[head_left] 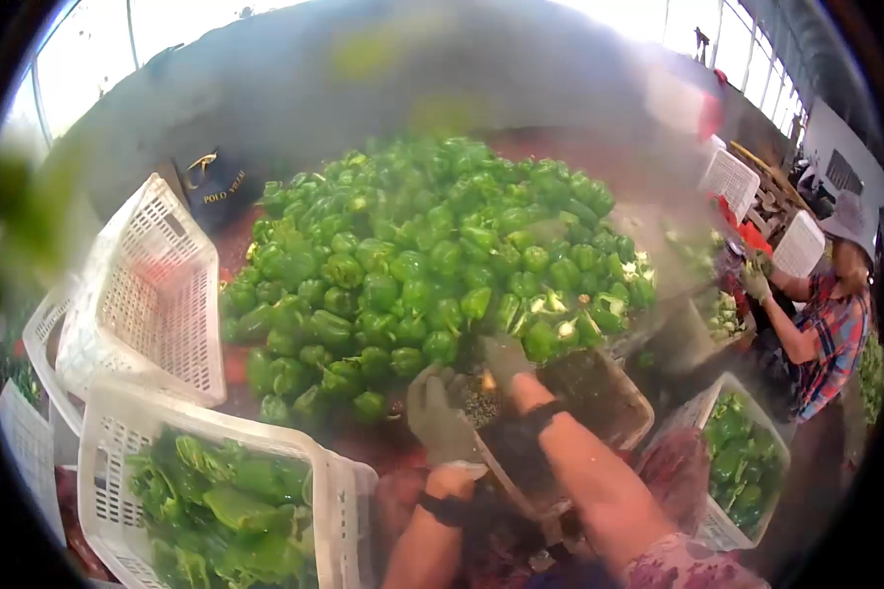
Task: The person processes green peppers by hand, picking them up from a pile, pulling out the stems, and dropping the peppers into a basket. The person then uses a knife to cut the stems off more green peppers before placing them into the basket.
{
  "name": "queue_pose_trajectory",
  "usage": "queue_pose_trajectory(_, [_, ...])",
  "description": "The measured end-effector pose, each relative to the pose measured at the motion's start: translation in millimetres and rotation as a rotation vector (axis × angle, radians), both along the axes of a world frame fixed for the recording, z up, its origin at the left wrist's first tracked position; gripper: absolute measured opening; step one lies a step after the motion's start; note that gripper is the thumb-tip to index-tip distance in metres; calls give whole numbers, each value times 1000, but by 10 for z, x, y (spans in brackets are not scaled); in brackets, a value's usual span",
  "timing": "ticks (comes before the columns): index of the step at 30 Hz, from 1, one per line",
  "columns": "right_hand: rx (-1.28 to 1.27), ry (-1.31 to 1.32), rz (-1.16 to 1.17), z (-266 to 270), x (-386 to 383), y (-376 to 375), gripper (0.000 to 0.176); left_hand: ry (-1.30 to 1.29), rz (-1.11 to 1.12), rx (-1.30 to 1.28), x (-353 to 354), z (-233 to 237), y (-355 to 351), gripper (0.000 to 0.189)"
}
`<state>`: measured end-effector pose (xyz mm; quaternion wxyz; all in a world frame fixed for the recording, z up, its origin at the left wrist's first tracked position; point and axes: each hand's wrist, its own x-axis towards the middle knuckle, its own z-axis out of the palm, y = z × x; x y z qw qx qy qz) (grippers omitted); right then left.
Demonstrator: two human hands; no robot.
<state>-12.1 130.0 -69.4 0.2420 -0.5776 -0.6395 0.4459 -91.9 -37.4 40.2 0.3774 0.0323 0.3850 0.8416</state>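
A dark, rectangular tray point(599, 402) with rounded corners and a grimy inside is held at the near edge of a heap of glossy, lobed green peppers point(413, 255). Its left rim is clasped by the gloved left hand point(440, 422), fingers curled. The gloved right hand point(506, 360) is laid at the far rim; its grip cannot be told. A white plastic lattice crate point(108, 461), filled with peppers, is seen beside the heap.
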Motion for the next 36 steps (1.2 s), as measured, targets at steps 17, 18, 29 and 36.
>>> queue_pose_trajectory(17, [315, 53, 319, 941, 537, -1138, 49, -42, 181, -61, -258, 61, -154, 19])
queue_pose_trajectory(18, [326, 72, 316, 987, 506, -1191, 51, -33, 178, -64, -261, 68, -157, 19])
queue_pose_trajectory(29, [17, -161, 267, 521, 35, -1164, 51, 47, 160, -16, -306, -13, -101, 20])
queue_pose_trajectory(36, [-208, -86, 215, 919, 518, -1274, 53, -33, 203, -53, -287, 45, -150, 19])
